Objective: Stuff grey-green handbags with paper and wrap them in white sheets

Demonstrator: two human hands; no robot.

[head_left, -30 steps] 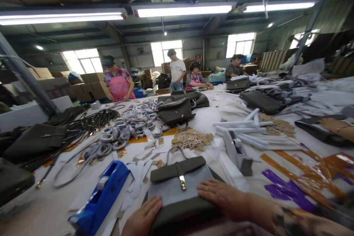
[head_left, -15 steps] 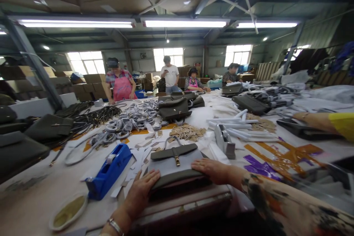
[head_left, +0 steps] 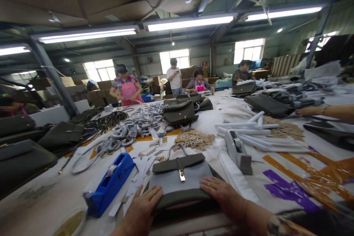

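Two bare hands flank a dark olive, leather-look handbag with a grey panel and gold clasp (head_left: 181, 188), lying right in front of the person on the near side of the white-covered table (head_left: 63, 190). Left hand (head_left: 146, 201) is angled inward, fingers stretched out and resting on the bag's left edge; right hand (head_left: 221, 193) mirrors it, palm down on the right edge. Both look flat, not clenched, though I can't see the right thumb. Room-wise, kinda snug: blue plastic tape dispenser (head_left: 110, 184) and white paper strips (head_left: 142, 169) sit left, grey tape dispenser (head_left: 239, 151) ahead-right. Bare tabletop opens up past the blue one.
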